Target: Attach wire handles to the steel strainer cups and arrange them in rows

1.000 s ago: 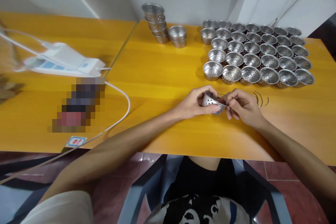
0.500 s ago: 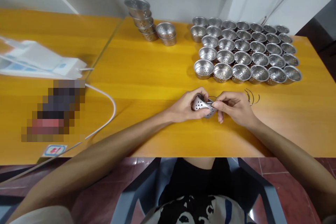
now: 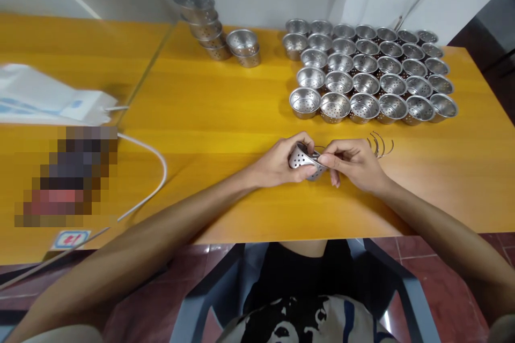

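My left hand (image 3: 277,163) is wrapped round a small perforated metal cup (image 3: 298,158), which is tilted just above the table. Its thumb presses the outer wall while the fingers reach over the rim. My right hand (image 3: 356,163) pinches at the cup's right rim, where a thin curved wire (image 3: 319,147) shows between the hands. The wire's ends are hidden by fingers. Just right of my right hand, several loose curved wires (image 3: 377,146) lie on the table.
Rows of perforated metal cups (image 3: 335,107) stand at the back right. A tall cup stack (image 3: 201,27) and a shorter stack (image 3: 244,48) are at the back left. On the left lie a white power strip (image 3: 86,108), a cable (image 3: 163,166), a pixelated item (image 3: 66,171) and a label (image 3: 71,239).
The view has shifted slightly, so the table's contents sit a little further left. Both hands keep their hold at the cup, with hardly any visible finger movement.
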`<control>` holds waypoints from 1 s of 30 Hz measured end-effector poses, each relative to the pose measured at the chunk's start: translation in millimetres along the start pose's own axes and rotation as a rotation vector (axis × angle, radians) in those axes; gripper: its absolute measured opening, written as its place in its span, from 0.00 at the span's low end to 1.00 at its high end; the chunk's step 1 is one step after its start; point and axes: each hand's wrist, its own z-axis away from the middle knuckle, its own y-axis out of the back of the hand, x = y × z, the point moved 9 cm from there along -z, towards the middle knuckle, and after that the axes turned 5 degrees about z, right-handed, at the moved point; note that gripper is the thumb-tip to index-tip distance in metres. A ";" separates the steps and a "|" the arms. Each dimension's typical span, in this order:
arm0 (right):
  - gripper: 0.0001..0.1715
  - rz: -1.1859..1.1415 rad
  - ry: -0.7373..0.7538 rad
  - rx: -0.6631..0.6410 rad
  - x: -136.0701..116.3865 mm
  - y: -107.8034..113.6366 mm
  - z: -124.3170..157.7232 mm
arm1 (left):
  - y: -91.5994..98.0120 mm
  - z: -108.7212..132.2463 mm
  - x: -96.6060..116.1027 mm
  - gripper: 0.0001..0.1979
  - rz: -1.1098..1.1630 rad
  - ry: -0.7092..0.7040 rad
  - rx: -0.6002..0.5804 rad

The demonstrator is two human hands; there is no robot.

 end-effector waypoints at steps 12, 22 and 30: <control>0.26 -0.022 -0.006 0.022 3.4 -1.4 2.2 | 2.0 2.4 -0.9 0.31 0.014 -0.009 0.000; 0.27 -0.001 0.012 0.008 5.2 1.1 2.4 | 3.4 2.2 2.9 0.28 0.010 -0.075 0.011; 0.33 -0.036 0.107 0.255 2.7 28.2 2.2 | 14.2 5.6 17.9 0.44 -0.121 -0.229 0.227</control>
